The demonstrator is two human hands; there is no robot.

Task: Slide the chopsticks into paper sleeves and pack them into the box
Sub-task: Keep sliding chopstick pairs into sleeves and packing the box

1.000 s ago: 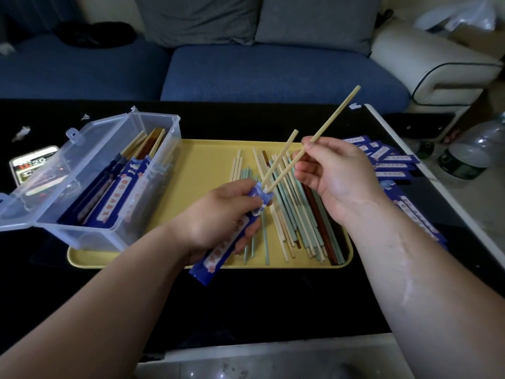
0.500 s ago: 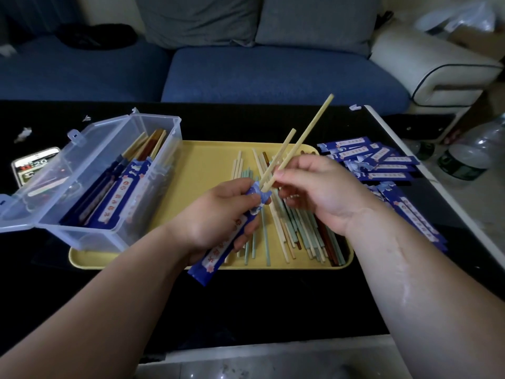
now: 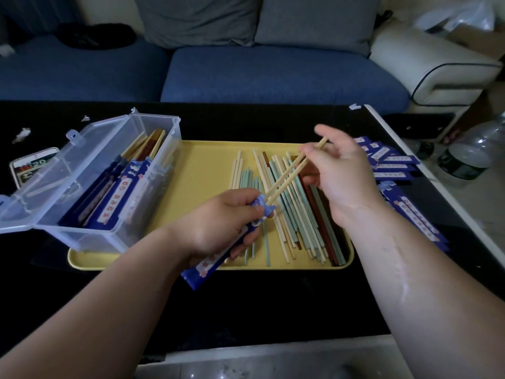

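Note:
My left hand (image 3: pixel 218 222) grips a blue paper sleeve (image 3: pixel 207 265) over the front of the yellow tray (image 3: pixel 207 165). A pair of pale wooden chopsticks (image 3: pixel 289 177) sticks out of the sleeve's mouth, slanting up to the right. My right hand (image 3: pixel 338 170) pinches their upper ends between thumb and fingers. Several loose chopsticks (image 3: pixel 295 214) in cream, green and brown lie on the tray. The clear plastic box (image 3: pixel 90 173) stands open at the left and holds several sleeved pairs.
A pile of empty blue sleeves (image 3: pixel 393 165) lies on the black table right of the tray. A phone (image 3: pixel 30 165) sits behind the box lid at far left. Plastic bottles (image 3: pixel 470 154) stand on the floor at right. A blue sofa is behind the table.
The chopstick pair has gone deeper into the sleeve; less of it sticks out. My right hand has slid up to the chopsticks' top ends. My left hand has stayed put.

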